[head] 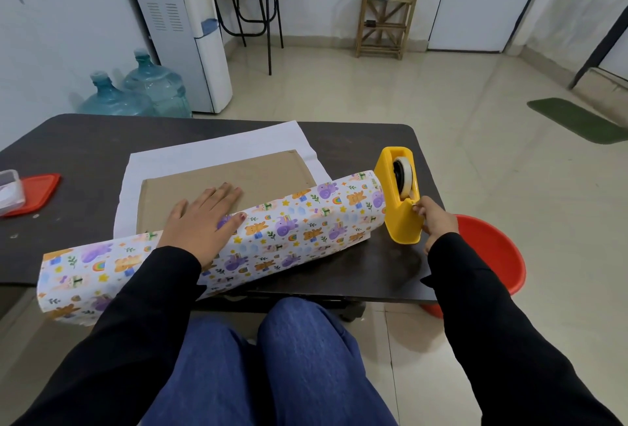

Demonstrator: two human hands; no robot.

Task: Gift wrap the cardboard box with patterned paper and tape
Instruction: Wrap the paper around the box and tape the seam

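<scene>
L hand (pixel 200 221) flat, fingers spread, pinning patterned paper (pixel 299 232) onto cardboard box (pixel 258 177) (long axis L-R across desk (pixel 85 153)); R hand (pixel 438 220) pinching tape (pixel 406 177) at dispenser (pixel 397 218), just right of box.

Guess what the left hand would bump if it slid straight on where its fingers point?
Probably nothing: the left hand lies flat on the box, and ahead is only bare cardboard, then the paper, white side up.

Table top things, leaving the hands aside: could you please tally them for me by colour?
Brown: 1, the cardboard box
Patterned: 1, the wrapping paper
Yellow: 1, the tape dispenser
Red: 1, the lid
Clear: 1, the container
Total: 5
</scene>
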